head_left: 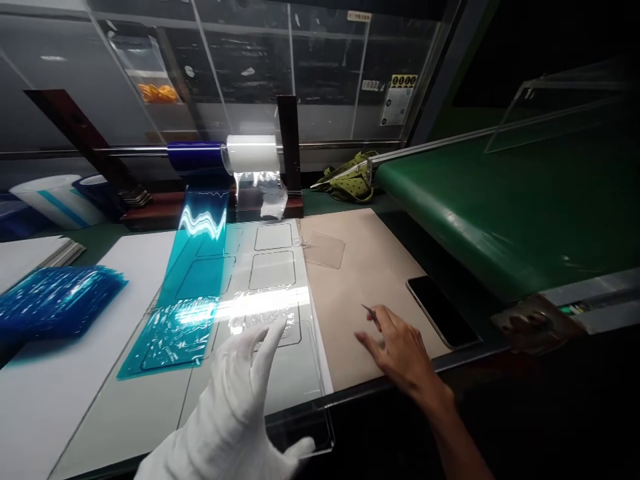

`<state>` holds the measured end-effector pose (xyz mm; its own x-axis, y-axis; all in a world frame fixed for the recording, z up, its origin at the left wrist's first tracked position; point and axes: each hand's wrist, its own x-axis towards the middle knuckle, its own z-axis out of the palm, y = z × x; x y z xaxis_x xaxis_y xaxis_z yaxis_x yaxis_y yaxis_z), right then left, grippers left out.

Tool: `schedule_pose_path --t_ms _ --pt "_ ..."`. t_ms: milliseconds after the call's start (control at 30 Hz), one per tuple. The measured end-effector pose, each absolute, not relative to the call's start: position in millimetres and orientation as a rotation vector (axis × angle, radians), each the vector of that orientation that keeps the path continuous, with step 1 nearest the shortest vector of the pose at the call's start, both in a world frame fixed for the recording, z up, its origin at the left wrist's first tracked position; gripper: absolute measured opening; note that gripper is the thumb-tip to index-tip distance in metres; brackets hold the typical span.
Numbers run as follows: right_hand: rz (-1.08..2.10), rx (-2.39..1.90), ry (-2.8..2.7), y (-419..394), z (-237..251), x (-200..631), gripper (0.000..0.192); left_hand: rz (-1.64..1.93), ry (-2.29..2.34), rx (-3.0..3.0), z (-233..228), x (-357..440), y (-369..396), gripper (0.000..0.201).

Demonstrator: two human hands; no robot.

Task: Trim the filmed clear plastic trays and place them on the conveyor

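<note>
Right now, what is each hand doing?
Left hand: gloved, open, fingers spread on the clear sheet.
Right hand: bare, pinching thin tweezers over the brown board.

Counts on the film bench

Two hands: one gloved left hand (pixel 235 407) and one bare right hand (pixel 397 350). Two film rolls on the rod, one blue roll (pixel 196 159) and one white roll (pixel 253 153). One phone (pixel 440 310), one small clear plate (pixel 324 250), one stack of blue sheets (pixel 55 300).

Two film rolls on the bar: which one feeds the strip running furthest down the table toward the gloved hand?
The blue roll. Its blue film runs down the table to beside the gloved left hand; the white roll's clear film hangs short.
</note>
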<state>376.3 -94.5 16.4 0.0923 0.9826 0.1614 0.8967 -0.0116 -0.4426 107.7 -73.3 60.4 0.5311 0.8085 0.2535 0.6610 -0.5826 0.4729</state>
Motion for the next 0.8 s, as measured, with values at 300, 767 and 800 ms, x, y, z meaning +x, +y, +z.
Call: schedule_pose_path --t_ms 300,767,800 --pt "0.030 -1.576 -2.154 -79.3 40.0 342.4 0.077 0.503 0.599 0.698 39.7 86.7 -77.7 0.117" --pt "0.112 -1.123 -2.523 -52.6 55.5 265.0 0.109 0.553 0.102 0.018 29.1 93.5 -54.4 0.126" --pt "0.110 -1.135 -2.527 -51.1 57.1 263.7 0.108 0.554 0.088 0.015 28.6 93.3 -53.3 0.126"
